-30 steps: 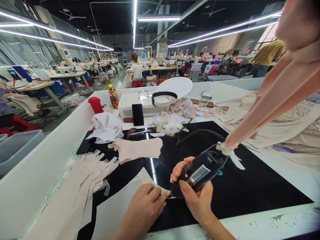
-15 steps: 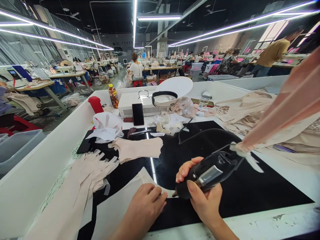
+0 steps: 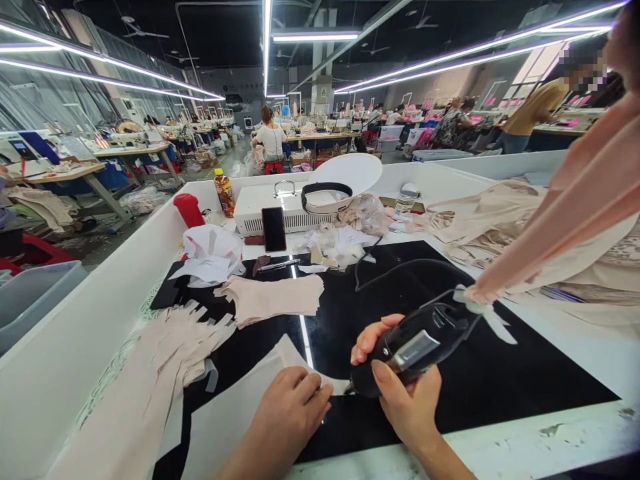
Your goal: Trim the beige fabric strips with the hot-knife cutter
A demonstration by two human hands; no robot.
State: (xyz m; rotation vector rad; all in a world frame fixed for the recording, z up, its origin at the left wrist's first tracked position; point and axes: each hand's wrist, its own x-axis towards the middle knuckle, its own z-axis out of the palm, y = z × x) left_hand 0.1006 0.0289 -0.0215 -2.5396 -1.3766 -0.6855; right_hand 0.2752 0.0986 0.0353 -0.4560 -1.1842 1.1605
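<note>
My right hand (image 3: 410, 393) is wrapped round a black corded hand tool (image 3: 413, 350) with a narrow tip; its exact kind I cannot tell. The tip meets the tapered end of a cream fabric piece (image 3: 235, 390) lying on the black board (image 3: 500, 360). Close to that end, my left hand (image 3: 287, 407) bears down on the fabric with its fingers bent and together. Its fingertips are partly hidden. A taut strip of pink cloth (image 3: 555, 213) is knotted to the back of the tool and rises to the upper right.
Stacked beige fabric pieces (image 3: 275, 297) and a pile of cut strips (image 3: 160, 360) lie left. Behind stand a phone (image 3: 273, 229), a white vented box (image 3: 250, 210), a sun visor (image 3: 345, 180) and a bottle (image 3: 225, 193). A black cord (image 3: 410, 262) loops across the board.
The view has shifted very slightly. Both hands, the tool and the cream fabric keep nearly the same places relative to each other.
</note>
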